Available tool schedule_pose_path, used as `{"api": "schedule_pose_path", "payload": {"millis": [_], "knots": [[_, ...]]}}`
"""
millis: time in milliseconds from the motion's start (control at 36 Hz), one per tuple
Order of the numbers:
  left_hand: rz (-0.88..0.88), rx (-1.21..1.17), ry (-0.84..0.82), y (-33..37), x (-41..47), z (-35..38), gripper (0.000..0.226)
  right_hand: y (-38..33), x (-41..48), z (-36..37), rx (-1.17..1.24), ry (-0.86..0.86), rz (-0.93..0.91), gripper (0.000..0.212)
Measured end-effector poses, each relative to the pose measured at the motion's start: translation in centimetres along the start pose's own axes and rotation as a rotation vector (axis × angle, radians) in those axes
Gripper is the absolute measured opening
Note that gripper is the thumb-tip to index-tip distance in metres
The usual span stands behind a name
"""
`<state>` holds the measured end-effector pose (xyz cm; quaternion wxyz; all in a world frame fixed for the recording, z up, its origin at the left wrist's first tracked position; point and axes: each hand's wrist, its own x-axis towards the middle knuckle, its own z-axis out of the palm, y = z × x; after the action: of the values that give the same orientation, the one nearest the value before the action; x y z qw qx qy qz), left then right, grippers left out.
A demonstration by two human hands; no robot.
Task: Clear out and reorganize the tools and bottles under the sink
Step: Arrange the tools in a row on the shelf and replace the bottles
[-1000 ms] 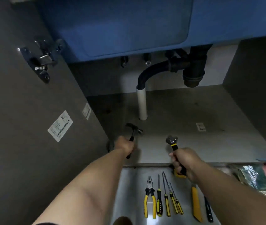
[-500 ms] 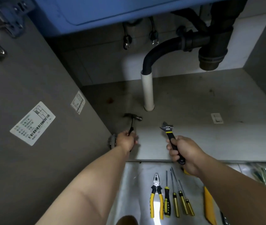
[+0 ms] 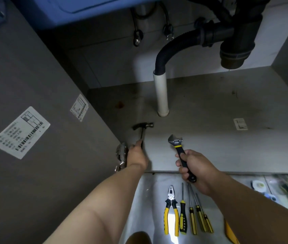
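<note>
Head view. The left hand (image 3: 137, 155) is clenched around the lower handle of the hammer (image 3: 142, 128), at the front left corner of the cabinet floor (image 3: 210, 103). The hammer head points away from the person and lies in front of the white drain pipe (image 3: 160, 92). Whether the head touches the cabinet floor cannot be determined.

The right hand (image 3: 194, 168) grasps the black handle of the adjustable wrench (image 3: 175, 141). The wrench stands tilted, jaw end uppermost, over the front edge of the cabinet floor and to the right of the hammer, apart from it.

A black corrugated hose (image 3: 167, 50) enters the top of the white drain pipe and runs to the black trap (image 3: 234, 48) under the blue sink basin (image 3: 87, 7).

On the floor (image 3: 148, 199) in front of the cabinet, near the person, the pliers (image 3: 171, 206) and four screwdrivers (image 3: 192, 219) lie side by side, tips toward the cabinet. A barcode label (image 3: 20, 132) is fixed to the grey panel on the left.
</note>
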<state>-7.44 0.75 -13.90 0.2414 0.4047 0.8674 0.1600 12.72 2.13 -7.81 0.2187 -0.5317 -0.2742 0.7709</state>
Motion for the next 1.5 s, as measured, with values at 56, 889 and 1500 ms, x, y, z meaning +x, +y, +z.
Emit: {"api": "schedule_pose_path", "payload": {"millis": [56,889,1500], "knots": [[0.008,0.053,0.029,-0.2,0.1,0.3,0.071,0.2,0.1,-0.1,-0.014,0.0,-0.012,0.018],[0.073,-0.15,0.096,3.5,-1.8,0.3,0.025,-0.4,0.3,-0.2,-0.089,-0.042,-0.033,0.014],[-0.283,-0.953,-0.601,3.3,-3.8,0.4,0.018,0.6,-0.4,-2.1,-0.845,0.054,-0.059,0.019]]}}
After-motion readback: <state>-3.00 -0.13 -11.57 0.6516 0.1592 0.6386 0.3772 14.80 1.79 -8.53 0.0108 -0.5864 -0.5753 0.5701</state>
